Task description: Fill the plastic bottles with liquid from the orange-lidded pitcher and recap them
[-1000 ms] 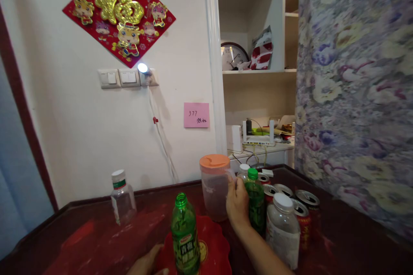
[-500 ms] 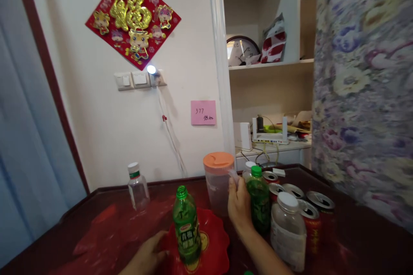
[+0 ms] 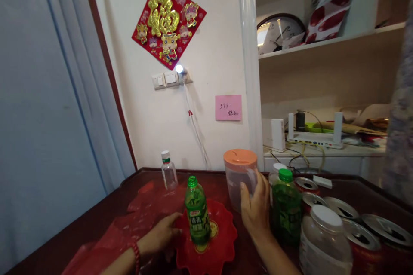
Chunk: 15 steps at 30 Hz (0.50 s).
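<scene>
My left hand [image 3: 164,237], with a red bead bracelet at the wrist, holds the left rim of a red scalloped tray [image 3: 222,240] between thumb and fingers. An uncapped green tea bottle [image 3: 198,221] stands upright on the tray. Beside the handle of a translucent pitcher [image 3: 235,182] with an orange lid is my right hand [image 3: 257,206]. Its thumb and fingers are spread, and it grips nothing. Close to its right stands a second green bottle [image 3: 286,212] with its cap on.
A clear jar [image 3: 325,240] with a white lid and several opened cans [image 3: 342,207] crowd the right side. At the back left stands a small clear bottle [image 3: 170,176]. Crumpled red plastic [image 3: 129,227] covers the left of the dark table. A router [image 3: 316,137] sits on the shelf behind.
The view has turned left. My right hand has opened off the pitcher handle. The tray with its bottle appears shifted left relative to the pitcher, my left hand at its rim.
</scene>
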Tool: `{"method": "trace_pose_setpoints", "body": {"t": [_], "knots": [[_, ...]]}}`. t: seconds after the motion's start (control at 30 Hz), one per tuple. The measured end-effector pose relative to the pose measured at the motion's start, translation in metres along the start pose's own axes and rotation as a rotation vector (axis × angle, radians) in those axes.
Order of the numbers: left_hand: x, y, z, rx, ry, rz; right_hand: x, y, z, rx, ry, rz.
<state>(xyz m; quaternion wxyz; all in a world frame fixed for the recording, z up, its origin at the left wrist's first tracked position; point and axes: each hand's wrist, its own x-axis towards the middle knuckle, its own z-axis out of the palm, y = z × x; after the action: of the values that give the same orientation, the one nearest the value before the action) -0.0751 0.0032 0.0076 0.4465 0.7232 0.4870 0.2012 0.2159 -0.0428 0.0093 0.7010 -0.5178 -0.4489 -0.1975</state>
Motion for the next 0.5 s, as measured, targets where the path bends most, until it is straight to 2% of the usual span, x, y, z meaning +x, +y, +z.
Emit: {"method": "trace_pose_setpoints", "body": {"t": [0.1,0.17,0.33,0.4,0.5], "knots": [[-0.008,0.004,-0.007,0.099,0.007,-0.031,0.004,-0.001,-0.002,0.002,0.001,-0.088],[-0.012,0.010,-0.016,0.164,0.047,0.008,0.008,-0.006,-0.006,0.013,-0.002,-0.161],[-0.013,0.034,-0.039,0.223,0.186,0.157,0.025,-0.044,-0.021,0.094,0.024,-0.341],[-0.010,0.046,-0.042,0.174,0.152,0.223,0.035,-0.069,-0.029,0.154,0.018,-0.377],[-0.004,0.064,-0.035,0.052,0.009,0.333,0.055,-0.110,-0.039,0.220,-0.077,-0.353]]}}
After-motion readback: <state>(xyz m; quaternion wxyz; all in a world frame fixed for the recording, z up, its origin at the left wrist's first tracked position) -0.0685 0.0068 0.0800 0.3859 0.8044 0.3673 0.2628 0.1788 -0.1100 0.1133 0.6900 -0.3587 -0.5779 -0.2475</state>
